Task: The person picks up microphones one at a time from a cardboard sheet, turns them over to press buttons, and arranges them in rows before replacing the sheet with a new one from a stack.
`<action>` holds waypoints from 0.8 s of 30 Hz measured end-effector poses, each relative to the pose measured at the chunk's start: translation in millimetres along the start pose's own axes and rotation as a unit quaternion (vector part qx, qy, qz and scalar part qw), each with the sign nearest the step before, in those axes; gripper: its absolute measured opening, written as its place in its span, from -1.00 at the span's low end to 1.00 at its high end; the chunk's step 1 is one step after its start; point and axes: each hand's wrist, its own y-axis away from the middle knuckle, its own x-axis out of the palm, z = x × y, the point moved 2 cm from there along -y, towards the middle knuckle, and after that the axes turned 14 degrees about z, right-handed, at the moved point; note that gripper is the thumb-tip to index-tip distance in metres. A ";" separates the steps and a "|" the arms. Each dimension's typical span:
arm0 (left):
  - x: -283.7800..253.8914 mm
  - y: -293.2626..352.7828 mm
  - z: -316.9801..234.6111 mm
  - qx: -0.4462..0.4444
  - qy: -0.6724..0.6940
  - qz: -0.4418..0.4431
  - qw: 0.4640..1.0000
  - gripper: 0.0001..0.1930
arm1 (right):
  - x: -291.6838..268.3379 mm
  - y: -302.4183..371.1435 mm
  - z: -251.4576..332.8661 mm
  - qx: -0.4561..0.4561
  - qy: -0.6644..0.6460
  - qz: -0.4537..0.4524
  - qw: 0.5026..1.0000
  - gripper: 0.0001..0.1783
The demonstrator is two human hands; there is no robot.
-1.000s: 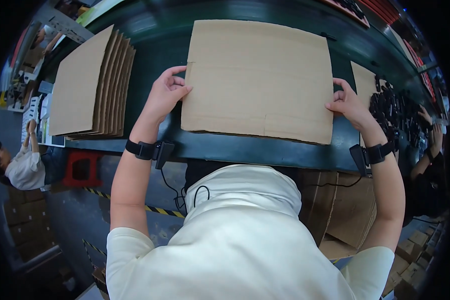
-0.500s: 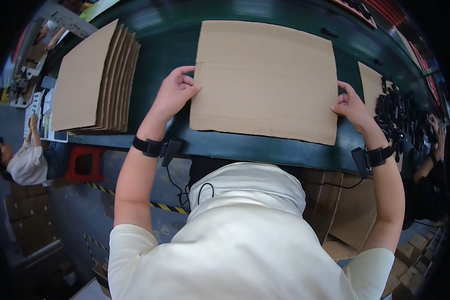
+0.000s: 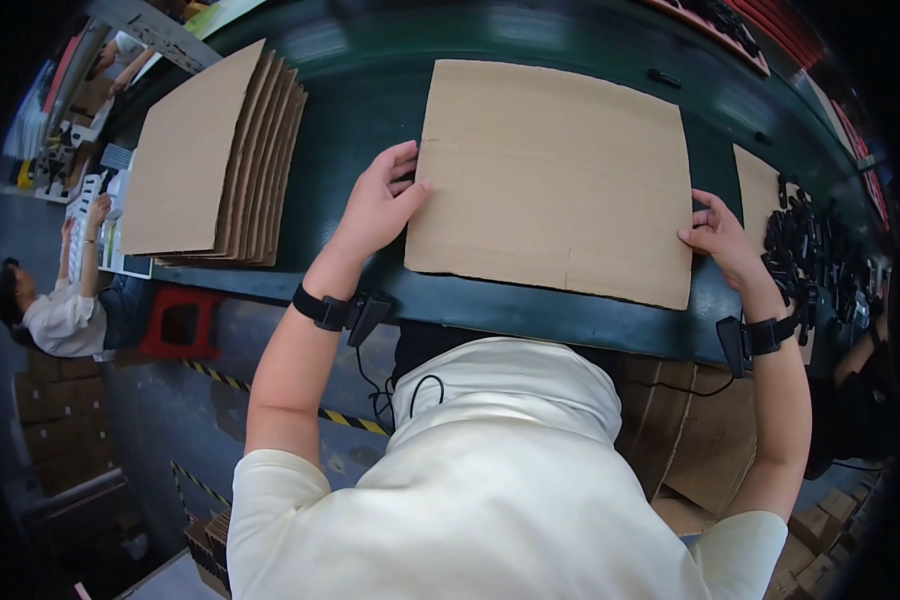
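Note:
A flat brown cardboard sheet point(image 3: 550, 185) lies on the dark green table in front of me, its long side roughly along the table's front edge. At its left edge is my left hand point(image 3: 382, 200), thumb lapping over the cardboard and fingers curled beside the edge. My right hand point(image 3: 718, 235) pinches the opposite edge, thumb and bent fingers close together. Both hands wear black wrist straps with small boxes. A stack of cardboard sheets point(image 3: 185, 160) leans on the table to the left, apart from my left hand.
Past my right hand, a pile of black parts point(image 3: 810, 235) lies on another piece of cardboard point(image 3: 755, 175). A small black object point(image 3: 664, 77) sits on the table point(image 3: 360, 60) beyond the sheet. Someone works at the far left near a red stool point(image 3: 180, 320). Cardboard boxes point(image 3: 715, 430) stand below the table.
The view has shifted, so most things appear farther right. The cardboard sheet has come slightly nearer to me, with both hands staying at its edges.

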 end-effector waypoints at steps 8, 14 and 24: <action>9.8 0.8 -12.3 0.019 0.073 0.025 0.997 -0.41 | -3.4 0.8 -4.4 -0.027 -0.010 0.018 0.999 -0.23; 10.7 2.4 -6.8 0.020 0.070 0.031 0.997 -0.41 | 1.4 -1.9 -11.2 -0.029 -0.035 0.021 0.999 -0.23; 9.2 -9.2 -2.4 0.052 0.098 0.061 0.992 -0.41 | -5.9 -3.7 -11.2 -0.040 -0.015 0.009 0.999 -0.24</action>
